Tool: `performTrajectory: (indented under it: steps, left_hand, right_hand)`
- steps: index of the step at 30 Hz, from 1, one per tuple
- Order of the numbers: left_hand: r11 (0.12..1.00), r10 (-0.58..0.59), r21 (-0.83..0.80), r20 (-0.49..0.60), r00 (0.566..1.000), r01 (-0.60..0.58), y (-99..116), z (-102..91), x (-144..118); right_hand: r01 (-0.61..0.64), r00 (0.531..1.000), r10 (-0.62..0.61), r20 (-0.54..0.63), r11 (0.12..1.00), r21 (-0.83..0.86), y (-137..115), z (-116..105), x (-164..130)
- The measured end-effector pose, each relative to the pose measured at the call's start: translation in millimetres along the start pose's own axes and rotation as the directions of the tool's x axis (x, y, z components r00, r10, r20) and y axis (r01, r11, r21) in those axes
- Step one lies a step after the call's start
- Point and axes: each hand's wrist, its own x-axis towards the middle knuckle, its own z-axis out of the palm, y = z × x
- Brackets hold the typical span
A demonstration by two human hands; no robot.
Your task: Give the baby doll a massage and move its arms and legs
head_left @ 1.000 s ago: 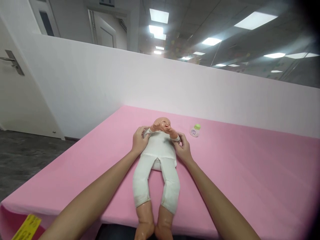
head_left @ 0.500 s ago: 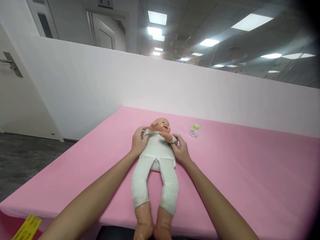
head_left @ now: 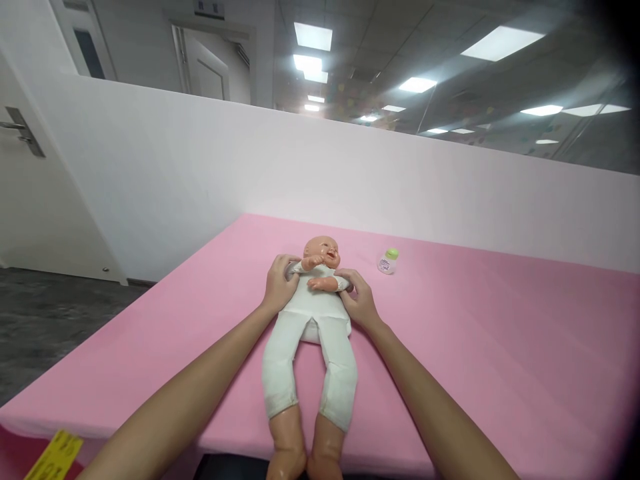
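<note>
A baby doll (head_left: 313, 337) in a white suit lies on its back on the pink table (head_left: 475, 347), head away from me, bare feet past the near edge. My left hand (head_left: 278, 285) grips the doll's upper arm and shoulder on the left side. My right hand (head_left: 356, 300) holds the doll's other upper arm. Both doll forearms are folded in over its chest and chin.
A small clear bottle with a green cap (head_left: 388, 261) stands on the pink table, beyond and to the right of the doll's head. A white partition wall (head_left: 350, 180) runs behind the table. A yellow tag (head_left: 53, 457) hangs at the near left corner.
The doll's arm on the right has been brought down from beside its face to lie across its chest. My right hand has shifted slightly inward with it.
</note>
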Motion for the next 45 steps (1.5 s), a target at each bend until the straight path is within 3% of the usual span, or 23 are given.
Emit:
performTrajectory:
  steps: [8,14,22,29,35,41,45]
  left_hand:
    - [1.0,-0.014,-0.024,-0.068,0.998,0.012,3.5,-0.6,0.5]
    - [0.996,0.068,0.055,-0.03,0.997,-0.066,0.3,-1.2,0.9]
    - [1.0,0.005,-0.002,-0.12,0.993,-0.006,2.4,-1.6,2.5]
    - [0.995,0.043,0.09,-0.009,0.999,-0.042,4.5,-2.3,1.0]
    - [0.997,0.025,0.075,-0.063,0.998,-0.02,5.0,-2.1,1.5]
    - [0.998,0.061,0.025,-0.018,0.998,-0.061,2.2,-0.7,1.4]
    - [0.999,0.035,0.027,-0.053,0.998,-0.034,4.7,-1.0,1.4]
  right_hand:
    - [-0.029,0.997,0.029,-0.074,1.0,0.005,1.0,1.3,-0.3]
    - [0.028,1.0,-0.027,0.014,0.999,-0.036,-0.5,0.6,-0.3]
    - [-0.014,0.999,0.013,-0.047,1.0,-0.003,0.8,-3.4,1.3]
    - [0.106,0.994,-0.104,0.033,0.993,-0.043,0.6,-2.8,2.1]
    - [0.019,1.0,-0.02,-0.022,0.999,-0.032,-2.6,-3.8,1.8]
    - [0.109,0.993,-0.108,0.044,0.993,-0.034,1.2,-2.7,1.9]
    - [0.032,0.999,-0.032,-0.001,0.999,0.0,0.8,-2.5,1.1]
